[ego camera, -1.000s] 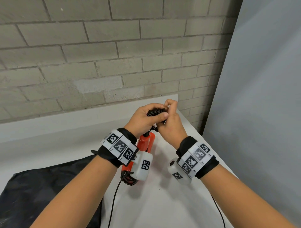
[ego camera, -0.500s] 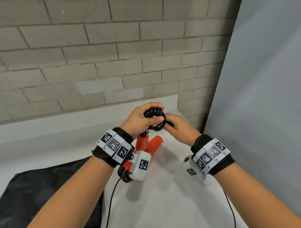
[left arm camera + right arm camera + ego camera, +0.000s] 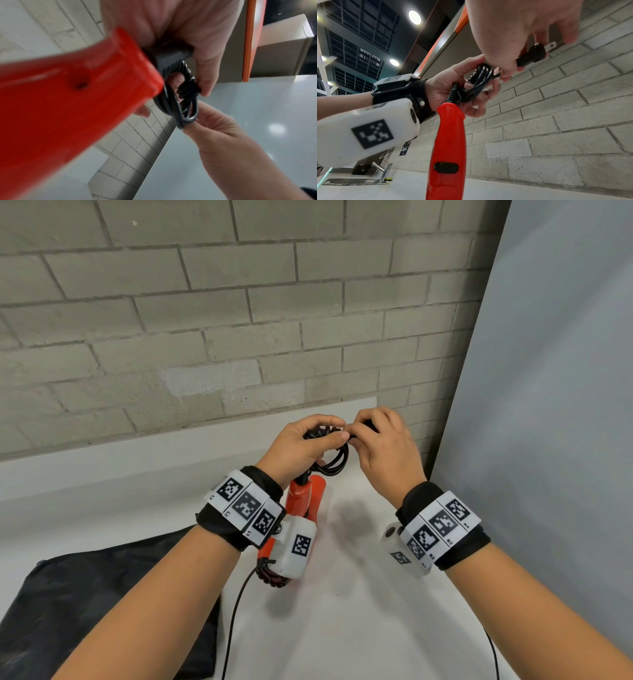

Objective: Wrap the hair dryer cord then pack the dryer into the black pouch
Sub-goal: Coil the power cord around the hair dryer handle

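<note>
The red hair dryer [image 3: 303,501] hangs by its handle end under my left hand [image 3: 301,443], above the white table [image 3: 359,611]. That hand grips the coiled black cord [image 3: 337,460], bunched in loops at the handle end. Touching it from the right, my right hand [image 3: 380,446] holds the cord's end. In the right wrist view this hand [image 3: 522,27] grips the black plug [image 3: 534,54], its metal prong pointing away, beside the coil [image 3: 481,81] and dryer [image 3: 450,148]. The left wrist view shows the handle [image 3: 68,108] and loops [image 3: 180,108]. The black pouch [image 3: 85,611] lies flat at lower left.
A brick wall [image 3: 205,337] runs close behind the table, and a grey panel [image 3: 548,440] closes off the right side. Thin black wires [image 3: 236,611] trail from both wrists toward me. A sink with a faucet [image 3: 382,173] shows far off in the right wrist view.
My right hand, which had pulled the cord out to the right, has come back up against the left hand with the plug. The dryer swung slightly beneath the left hand.
</note>
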A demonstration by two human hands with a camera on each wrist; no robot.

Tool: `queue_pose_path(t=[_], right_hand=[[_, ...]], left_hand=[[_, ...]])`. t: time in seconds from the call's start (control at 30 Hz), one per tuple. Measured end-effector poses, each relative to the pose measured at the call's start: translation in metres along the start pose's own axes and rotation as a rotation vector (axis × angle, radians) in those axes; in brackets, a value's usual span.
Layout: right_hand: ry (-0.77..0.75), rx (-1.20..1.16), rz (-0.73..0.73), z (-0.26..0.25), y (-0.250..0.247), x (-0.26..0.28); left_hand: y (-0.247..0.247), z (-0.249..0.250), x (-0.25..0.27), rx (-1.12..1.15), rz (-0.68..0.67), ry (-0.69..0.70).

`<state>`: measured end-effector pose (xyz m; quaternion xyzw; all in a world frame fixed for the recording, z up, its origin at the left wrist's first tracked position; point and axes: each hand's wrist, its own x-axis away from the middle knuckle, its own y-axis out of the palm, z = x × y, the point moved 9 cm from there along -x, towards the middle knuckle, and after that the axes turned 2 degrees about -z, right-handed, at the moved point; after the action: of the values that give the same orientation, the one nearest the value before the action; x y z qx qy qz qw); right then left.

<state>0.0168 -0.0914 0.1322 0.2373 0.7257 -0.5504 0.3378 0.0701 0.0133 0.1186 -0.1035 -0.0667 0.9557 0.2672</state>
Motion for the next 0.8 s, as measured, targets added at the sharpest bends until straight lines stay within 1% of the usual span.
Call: queue_pose_path(t=[0.13, 0.23, 0.27, 0.3, 0.37, 0.43, 0.47, 0.5, 0.53, 0.57, 0.6, 0.67, 0.73, 0.8], right_hand=[[0.020, -0.017, -0.026, 0.002, 0.002, -0.002], [0.026, -0.070, -0.036, 0.003, 0.003, 0.001], [0.057, -0.120, -0.036, 0.005, 0.004, 0.002], [0.114, -0.194, -0.038, 0.010, 0.005, 0.004], [0.295, -0.359, -0.051, 0.028, 0.013, 0.011], [0.473, -0.449, -0.066, 0.045, 0.025, 0.022], [0.544, -0.453, -0.119, 0.052, 0.036, 0.029], [0.596, -0.441, -0.218, 0.057, 0.051, 0.037], [0.625, -0.419, -0.352, 0.059, 0.067, 0.046], [0.617, -0.396, -0.503, 0.057, 0.084, 0.054], [0.570, -0.376, -0.646, 0.049, 0.096, 0.061], [0.409, -0.340, -0.861, 0.026, 0.113, 0.070], [0.265, -0.258, -0.982, 0.006, 0.121, 0.076], [0.106, -0.150, -1.050, -0.008, 0.132, 0.082]], left_hand=[[0.000, -0.006, -0.001, -0.044, -0.011, -0.051], [0.004, -0.009, -0.003, -0.006, -0.051, -0.068], [0.004, -0.010, -0.003, 0.014, -0.059, -0.071], [0.003, -0.011, -0.002, 0.026, -0.057, -0.077], [0.002, -0.012, 0.000, 0.012, -0.041, -0.095], [0.002, -0.014, 0.001, 0.006, -0.026, -0.102], [0.003, -0.014, 0.002, 0.013, -0.022, -0.101], [0.004, -0.013, 0.003, 0.023, -0.022, -0.100], [0.005, -0.013, 0.005, 0.031, -0.027, -0.098], [0.007, -0.013, 0.006, 0.036, -0.035, -0.096], [0.009, -0.012, 0.007, 0.043, -0.048, -0.093], [0.014, -0.012, 0.010, 0.053, -0.081, -0.092], [0.020, -0.011, 0.014, 0.045, -0.117, -0.088], [0.026, -0.011, 0.017, 0.042, -0.146, -0.084]])
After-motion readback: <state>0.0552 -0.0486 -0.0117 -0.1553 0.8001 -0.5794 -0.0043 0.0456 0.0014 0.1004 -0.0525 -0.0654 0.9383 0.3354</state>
